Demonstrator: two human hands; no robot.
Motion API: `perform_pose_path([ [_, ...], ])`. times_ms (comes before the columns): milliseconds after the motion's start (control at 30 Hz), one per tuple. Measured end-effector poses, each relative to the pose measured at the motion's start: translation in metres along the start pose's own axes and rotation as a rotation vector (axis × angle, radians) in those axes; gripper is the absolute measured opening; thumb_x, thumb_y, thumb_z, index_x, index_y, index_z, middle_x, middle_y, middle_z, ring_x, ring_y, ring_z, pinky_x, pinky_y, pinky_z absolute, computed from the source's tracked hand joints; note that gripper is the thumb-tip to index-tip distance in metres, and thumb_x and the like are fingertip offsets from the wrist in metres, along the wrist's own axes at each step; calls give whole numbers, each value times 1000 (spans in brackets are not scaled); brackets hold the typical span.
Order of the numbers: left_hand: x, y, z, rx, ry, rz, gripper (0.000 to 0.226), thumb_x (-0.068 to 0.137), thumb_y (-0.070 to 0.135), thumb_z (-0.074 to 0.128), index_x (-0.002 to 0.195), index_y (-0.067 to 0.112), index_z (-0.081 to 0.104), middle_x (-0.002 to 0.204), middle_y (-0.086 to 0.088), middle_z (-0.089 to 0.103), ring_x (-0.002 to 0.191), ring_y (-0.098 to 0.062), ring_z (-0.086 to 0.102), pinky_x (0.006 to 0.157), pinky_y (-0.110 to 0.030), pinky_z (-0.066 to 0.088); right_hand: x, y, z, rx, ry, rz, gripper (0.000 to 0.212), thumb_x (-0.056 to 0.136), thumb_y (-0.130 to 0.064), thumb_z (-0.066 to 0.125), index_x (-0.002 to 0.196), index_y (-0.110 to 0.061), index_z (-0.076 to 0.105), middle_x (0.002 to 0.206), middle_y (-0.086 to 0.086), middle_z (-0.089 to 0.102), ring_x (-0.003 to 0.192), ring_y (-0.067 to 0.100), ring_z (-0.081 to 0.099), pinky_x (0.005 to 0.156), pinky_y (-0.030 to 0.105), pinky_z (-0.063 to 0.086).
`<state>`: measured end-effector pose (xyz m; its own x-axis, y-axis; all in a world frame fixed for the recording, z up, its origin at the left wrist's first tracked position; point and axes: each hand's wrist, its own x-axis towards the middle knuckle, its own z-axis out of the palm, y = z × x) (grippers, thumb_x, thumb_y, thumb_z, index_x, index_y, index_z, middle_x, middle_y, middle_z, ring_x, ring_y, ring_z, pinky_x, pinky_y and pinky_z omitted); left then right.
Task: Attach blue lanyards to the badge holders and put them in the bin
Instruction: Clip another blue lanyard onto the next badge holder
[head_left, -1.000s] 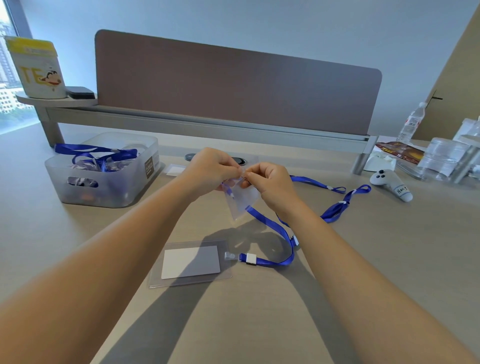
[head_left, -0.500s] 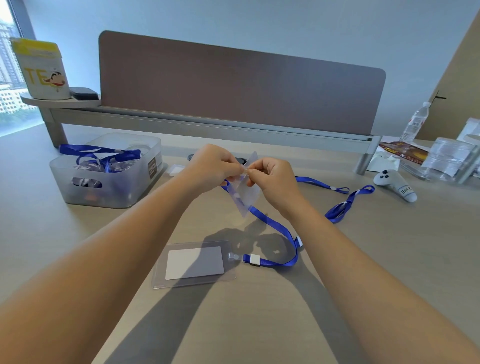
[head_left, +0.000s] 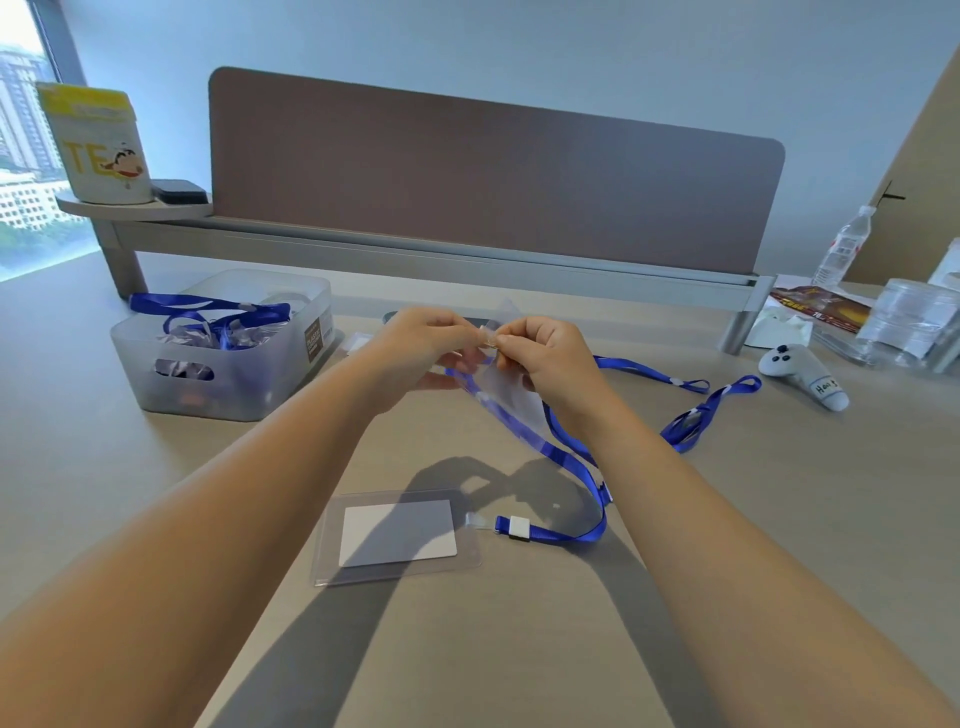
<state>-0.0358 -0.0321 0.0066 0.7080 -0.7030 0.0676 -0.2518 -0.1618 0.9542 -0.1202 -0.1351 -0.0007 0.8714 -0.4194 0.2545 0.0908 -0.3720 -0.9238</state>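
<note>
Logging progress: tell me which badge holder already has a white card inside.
The badge holder lying flat on the table, nearest the camera, with a lanyard at its clip. The holder pinched by both hands looks clear and cardless.

Clear glossy plastic badge holder (head_left: 397, 538); frosted plastic bin (head_left: 234, 374); matt table (head_left: 519, 649).

Both bare forearms are stretched forward and converge above the table (head_left: 727, 571). The left hand (head_left: 415, 345) and the right hand (head_left: 545, 351) are held close together, raised off the table — knuckles up, fingers curled. A clear badge holder (head_left: 511, 392) is pinched at its top edge between the fingertips of both hands.
</note>
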Motion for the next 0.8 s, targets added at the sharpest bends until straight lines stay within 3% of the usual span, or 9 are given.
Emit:
perform_pose_path([
  [133, -1, -15, -1, -298, -130, -236, 34, 92, 44, 36, 85, 18, 56, 97, -6, 58, 89, -21, 56, 76, -32, 48, 7, -3, -8, 166, 0, 40, 30, 93, -6, 46, 65, -15, 56, 54, -3, 53, 52, 2, 48, 58, 15, 42],
  [267, 4, -36, -2, -268, -236, -467, 53, 87, 60, 28, 102, 14, 49, 115, -12, 47, 100, -28, 52, 78, -41, 47, 11, -7, -11, 334, -88, 89, 32, 96, -7, 40, 68, -13, 54, 48, -8, 60, 51, 2, 61, 63, 20, 54],
  [333, 4, -38, -2, -363, -246, -564, 60, 84, 63, 30, 110, 10, 44, 108, -15, 52, 84, -24, 60, 64, -34, 54, 11, -8, -11, 355, -102, 122, 29, 96, -10, 40, 71, -14, 54, 53, -5, 60, 46, 3, 60, 55, 18, 54],
  [400, 4, -39, -3, -449, -218, -583, 50, 87, 54, 37, 93, 5, 49, 86, -12, 59, 51, -11, 59, 45, -19, 51, 12, -7, -12, 329, -99, 137, 24, 96, -13, 41, 75, -15, 55, 61, 1, 56, 41, 6, 52, 46, 17, 46],
  [467, 7, -42, -9, -526, -131, -559, 32, 91, 34, 42, 76, 6, 49, 67, -3, 56, 30, -3, 44, 33, -11, 39, 13, -6, -14, 274, -89, 138, 21, 95, -15, 43, 78, -14, 55, 65, 4, 52, 37, 5, 44, 41, 16, 38],
  [567, 12, -45, -21, -612, 101, -498, 20, 91, 13, 48, 72, 8, 48, 58, -2, 48, 32, -4, 40, 28, -9, 35, 15, 2, -19, 63, -77, 165, 18, 95, -17, 44, 80, -17, 54, 65, 3, 52, 36, 4, 39, 39, 14, 33],
  [667, 14, -48, -35, -553, 341, -414, 6, 90, 5, 49, 96, 5, 49, 70, -7, 48, 52, -10, 47, 42, -15, 46, 13, 10, -25, -159, -123, 232, 8, 91, -21, 53, 89, -13, 56, 66, 2, 54, 46, 8, 34, 42, 15, 30],
  [733, 17, -56, -45, -447, 467, -362, 31, 89, 4, 50, 120, 7, 43, 93, -14, 56, 68, -16, 50, 56, -22, 48, 13, 16, -25, -340, -149, 262, 17, 87, -18, 59, 102, -9, 57, 67, 0, 55, 52, 8, 41, 49, 16, 32],
  [800, 20, -66, -53, -273, 589, -340, 40, 89, 4, 51, 127, 11, 39, 121, -18, 51, 85, -22, 52, 70, -28, 52, 15, 27, -24, -507, -121, 255, 20, 88, -14, 56, 107, -7, 57, 75, 2, 58, 69, 13, 52, 63, 21, 40],
])
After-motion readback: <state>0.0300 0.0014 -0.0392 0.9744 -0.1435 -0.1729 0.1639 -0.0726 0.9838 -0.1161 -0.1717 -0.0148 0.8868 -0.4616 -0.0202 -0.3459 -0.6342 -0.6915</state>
